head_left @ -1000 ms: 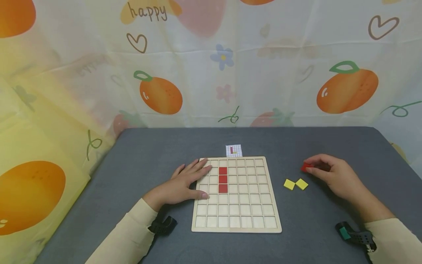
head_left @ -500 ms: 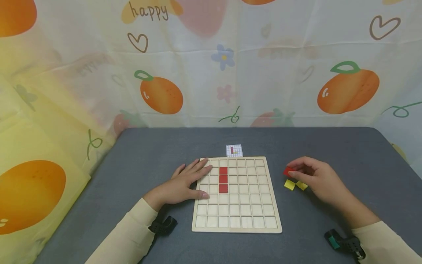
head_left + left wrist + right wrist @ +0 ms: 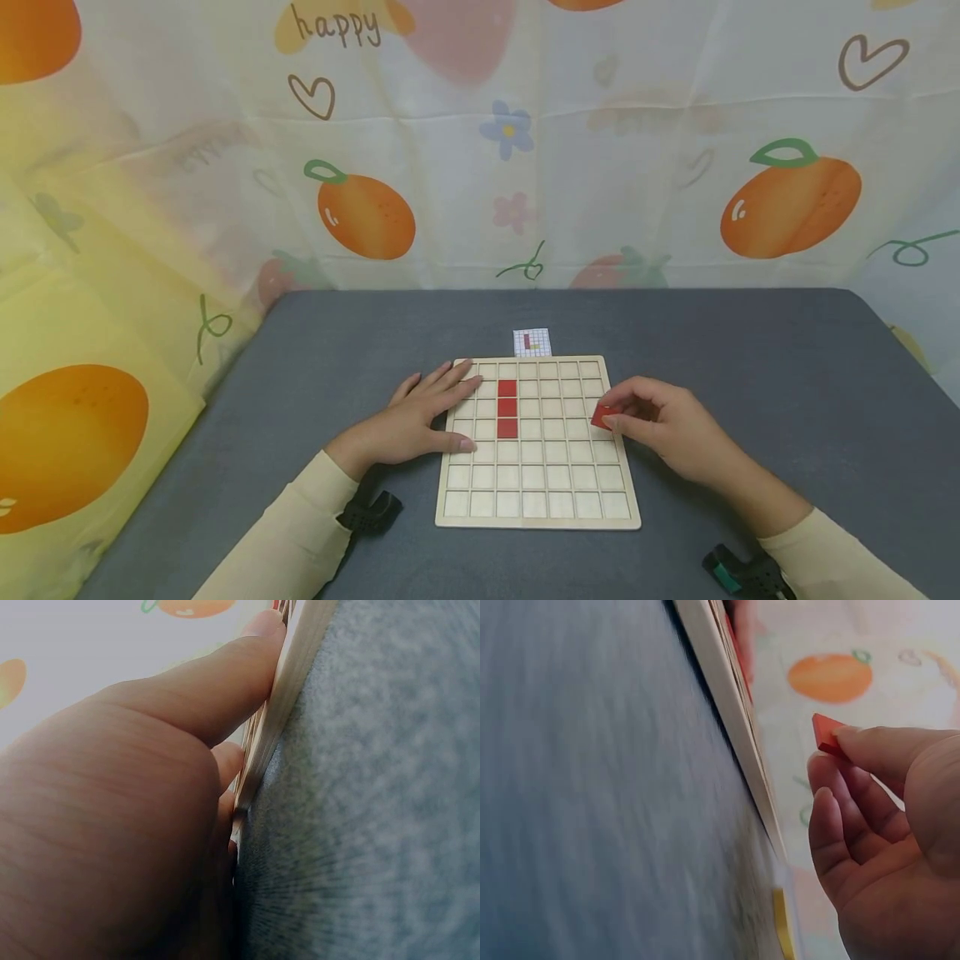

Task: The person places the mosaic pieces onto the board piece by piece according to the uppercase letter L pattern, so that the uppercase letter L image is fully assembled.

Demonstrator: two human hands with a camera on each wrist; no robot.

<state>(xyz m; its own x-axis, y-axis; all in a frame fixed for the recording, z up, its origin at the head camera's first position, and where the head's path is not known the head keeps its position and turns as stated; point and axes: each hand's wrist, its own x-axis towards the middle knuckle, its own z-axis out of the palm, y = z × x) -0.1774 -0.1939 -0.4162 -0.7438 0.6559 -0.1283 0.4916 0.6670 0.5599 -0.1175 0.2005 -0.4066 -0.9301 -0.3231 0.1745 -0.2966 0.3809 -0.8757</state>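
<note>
A wooden grid board (image 3: 538, 524) lies on the table. Three red square tiles (image 3: 507, 408) fill adjoining cells of its third column from the left. My left hand (image 3: 408, 427) rests flat across the board's left edge, fingers spread, and in the left wrist view its thumb (image 3: 225, 682) lies over the rim. Over the board's right edge, my right hand (image 3: 667, 427) pinches another red tile (image 3: 825, 733) between thumb and fingertips, tilted and raised above the cells. A yellow tile (image 3: 781, 922) lies on the table in the right wrist view; the right hand hides that spot in the head view.
A small printed card (image 3: 532, 342) with a coloured grid pattern lies against the board's far edge. The grey table (image 3: 360, 333) backs onto a fruit-printed cloth (image 3: 450, 192). Black straps with wrist cameras (image 3: 371, 512) sit at both cuffs.
My right hand has carried the red tile leftward, from beyond the yellow tiles to over the board's right edge. The yellow tiles are now hidden in the head view. My left hand stays put.
</note>
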